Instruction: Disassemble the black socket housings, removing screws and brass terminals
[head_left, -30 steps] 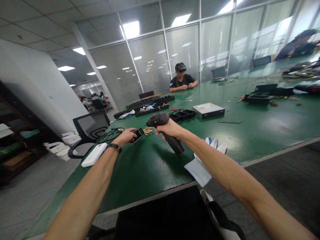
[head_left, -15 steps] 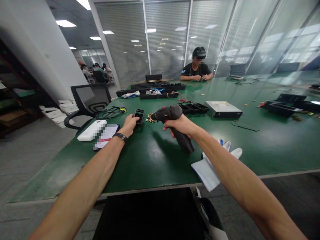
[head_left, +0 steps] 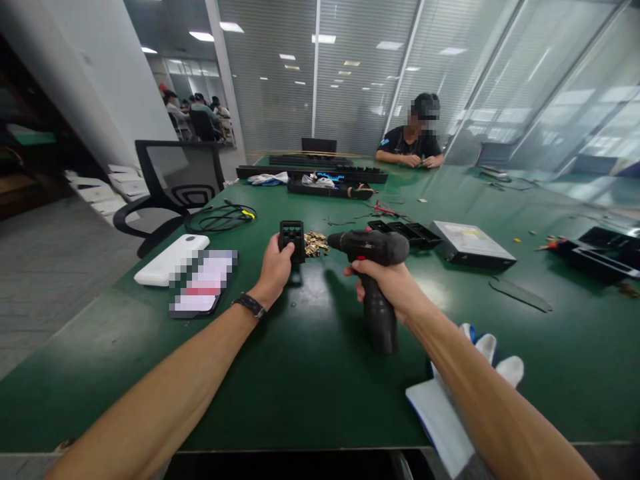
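Note:
My left hand (head_left: 276, 268) is closed on a small black rectangular plastic part (head_left: 293, 237) with openings in it, thumb across its face. My right hand (head_left: 387, 283) wraps round the grip of a black cordless drill (head_left: 375, 247), a finger near its red trigger. The drill's nose points left toward the black part, with a gap between them. Behind that gap, a heap of small brass-coloured pieces (head_left: 316, 244) lies on the green table (head_left: 310, 387). Whether a bit sits in the chuck I cannot tell.
A white power bank (head_left: 173, 260) and a phone (head_left: 207, 283) lie left, near a coiled black cable (head_left: 220, 217). White-and-blue gloves (head_left: 445, 413) lie under my right forearm. Black trays (head_left: 407, 235) and a silver-topped drive box (head_left: 473, 245) stand right. A person (head_left: 413, 143) sits across the table.
My view has turned and tilted downward. The black part has come upright in my left hand, its open face toward me. The drill has swung so its nose points left at the part.

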Tool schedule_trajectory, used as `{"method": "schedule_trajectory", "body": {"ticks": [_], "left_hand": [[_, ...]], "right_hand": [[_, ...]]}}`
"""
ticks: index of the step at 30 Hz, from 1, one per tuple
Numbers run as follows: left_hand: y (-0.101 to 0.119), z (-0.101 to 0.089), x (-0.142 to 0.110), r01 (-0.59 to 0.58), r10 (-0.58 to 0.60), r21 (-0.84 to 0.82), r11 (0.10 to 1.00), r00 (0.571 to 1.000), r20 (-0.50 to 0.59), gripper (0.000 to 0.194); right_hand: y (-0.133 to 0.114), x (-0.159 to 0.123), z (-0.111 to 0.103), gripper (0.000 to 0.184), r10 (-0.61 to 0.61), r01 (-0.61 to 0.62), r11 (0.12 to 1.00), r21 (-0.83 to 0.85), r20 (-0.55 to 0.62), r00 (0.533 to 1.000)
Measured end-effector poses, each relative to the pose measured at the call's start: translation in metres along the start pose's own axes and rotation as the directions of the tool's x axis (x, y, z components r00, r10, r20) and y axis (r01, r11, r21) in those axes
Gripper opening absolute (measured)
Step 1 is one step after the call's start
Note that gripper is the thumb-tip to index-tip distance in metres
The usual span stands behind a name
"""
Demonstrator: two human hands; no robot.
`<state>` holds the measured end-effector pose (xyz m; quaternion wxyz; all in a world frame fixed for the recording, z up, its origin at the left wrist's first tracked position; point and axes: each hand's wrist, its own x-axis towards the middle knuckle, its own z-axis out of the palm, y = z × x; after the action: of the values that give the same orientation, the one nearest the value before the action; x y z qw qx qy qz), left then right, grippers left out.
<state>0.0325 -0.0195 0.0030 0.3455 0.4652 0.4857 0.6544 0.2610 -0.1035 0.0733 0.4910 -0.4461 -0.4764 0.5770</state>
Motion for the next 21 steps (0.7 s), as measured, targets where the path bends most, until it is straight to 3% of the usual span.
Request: {"method": "schedule_trajectory", "body": {"ticks": [3, 6, 14, 21], "left_hand": [[0.004, 0.001, -0.002, 0.016, -0.008, 0.1, 0.995, 0.997, -0.079, 0.04], [0.01, 0.001, -0.004, 0.048, -0.04, 0.062, 0.997, 0.993, -0.115, 0.04], [0.02, -0.001, -0.009, 0.125, -0.13, -0.077, 0.989, 0.989, -0.067, 0.039], [0.016, -0.002, -0.01, 0.126, -0.126, -0.024, 0.992, 0.992, -0.013, 0.034]], "right_hand": [[0.005, 0.0, 0.006, 0.027, 0.053, -0.049, 0.989, 0.137, -0.025, 0.998], [0.015, 0.002, 0.009, 0.026, 0.109, -0.096, 0.962, 0.255, -0.034, 0.994], [0.03, 0.016, 0.001, 0.016, 0.2, -0.136, 0.871, 0.472, -0.087, 0.976], [0.028, 0.025, -0.003, 0.021, 0.201, -0.124, 0.825, 0.551, -0.081, 0.976]]}}
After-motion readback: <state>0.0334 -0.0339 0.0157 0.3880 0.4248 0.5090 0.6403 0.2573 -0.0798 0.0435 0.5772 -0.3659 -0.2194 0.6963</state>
